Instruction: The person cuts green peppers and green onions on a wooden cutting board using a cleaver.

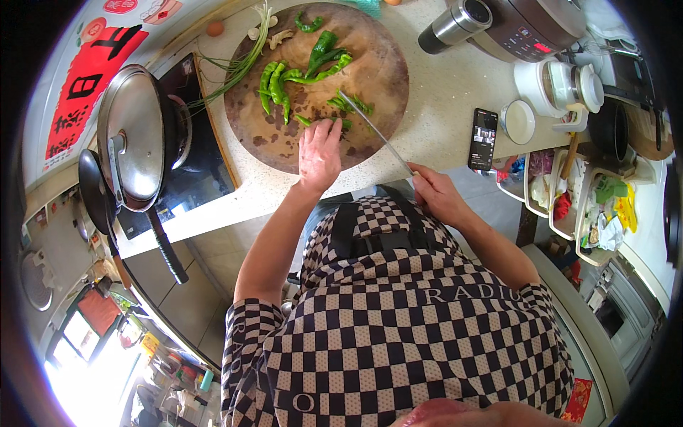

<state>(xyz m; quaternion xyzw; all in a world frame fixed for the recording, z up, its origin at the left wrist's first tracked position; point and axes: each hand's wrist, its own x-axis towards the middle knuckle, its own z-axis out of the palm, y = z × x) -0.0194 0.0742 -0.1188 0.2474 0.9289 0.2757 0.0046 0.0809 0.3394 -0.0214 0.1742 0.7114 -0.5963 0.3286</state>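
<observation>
A round wooden cutting board (379, 69) bears whole green chili peppers (276, 85), a dark green pepper (323, 49), a curled one and a piece of ginger root (280, 38). My left hand (321, 152) presses on a green pepper (344, 123) near the board's front edge. My right hand (438, 193) grips the handle of a kitchen knife (381, 136); its blade reaches over the board, beside cut green pepper pieces (363, 104). Long green scallions (240, 69) lie across the board's left rim, near garlic cloves (253, 33).
Left of the board, a lidded pan (136, 144) stands by a black cooktop (200, 160), its handle jutting frontward. On the right are a steel thermos (453, 26), a rice cooker (528, 26), a smartphone (483, 140) and a white bowl (518, 123). An egg (215, 28) lies behind the cooktop.
</observation>
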